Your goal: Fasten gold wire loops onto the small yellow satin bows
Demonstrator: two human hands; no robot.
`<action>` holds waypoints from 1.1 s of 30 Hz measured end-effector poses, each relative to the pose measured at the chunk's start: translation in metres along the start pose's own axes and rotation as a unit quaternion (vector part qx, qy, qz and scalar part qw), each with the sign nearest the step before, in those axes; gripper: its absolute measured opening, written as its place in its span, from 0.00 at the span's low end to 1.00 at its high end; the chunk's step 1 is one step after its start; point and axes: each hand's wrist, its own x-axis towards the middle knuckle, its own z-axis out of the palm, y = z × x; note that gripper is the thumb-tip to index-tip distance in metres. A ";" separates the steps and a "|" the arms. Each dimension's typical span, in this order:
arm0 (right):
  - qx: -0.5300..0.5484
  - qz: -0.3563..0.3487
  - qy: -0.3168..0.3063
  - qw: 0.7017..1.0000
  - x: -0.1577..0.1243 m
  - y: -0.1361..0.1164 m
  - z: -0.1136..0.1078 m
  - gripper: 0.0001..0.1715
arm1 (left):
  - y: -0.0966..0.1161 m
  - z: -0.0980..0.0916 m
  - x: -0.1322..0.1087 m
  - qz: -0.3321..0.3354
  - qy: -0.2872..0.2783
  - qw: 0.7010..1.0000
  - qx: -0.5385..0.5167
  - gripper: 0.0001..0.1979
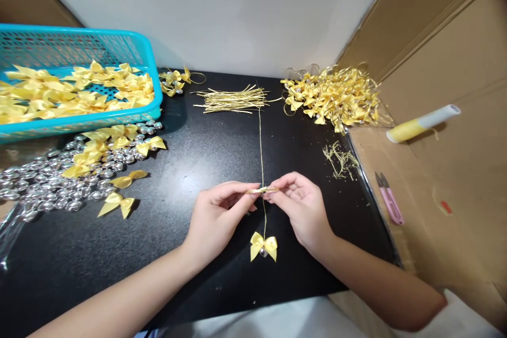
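Observation:
Thin gold cord runs from the back of the black table down between my hands to a yellow bow with a silver bead at its centre. My left hand pinches the left side of a small gold cord piece. On its right side, my right hand pinches the same piece with thumb and forefinger. The piece crosses the long cord; whether they are knotted there is too small to tell. The bow lies on the table below both hands.
A blue basket of yellow bows stands back left, beside silver beads and loose bows. Cut gold cords lie at the back. Finished-looking bows are heaped back right, near cord scraps. Pink snips and a tube lie right.

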 end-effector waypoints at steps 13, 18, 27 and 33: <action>-0.059 -0.067 0.000 0.996 -0.004 -0.003 0.001 0.09 | -0.003 -0.006 0.000 0.098 -0.020 0.989 0.108 0.08; -0.095 -0.101 -0.008 0.990 -0.006 -0.001 0.001 0.07 | -0.005 -0.007 -0.001 0.175 -0.014 0.967 0.183 0.09; -0.286 -0.262 -0.087 0.918 -0.004 -0.007 -0.008 0.09 | -0.004 -0.009 -0.005 0.269 -0.012 0.928 0.259 0.12; -0.346 -0.337 -0.099 0.870 -0.003 -0.014 -0.006 0.06 | 0.000 -0.008 -0.005 0.282 -0.009 0.913 0.296 0.09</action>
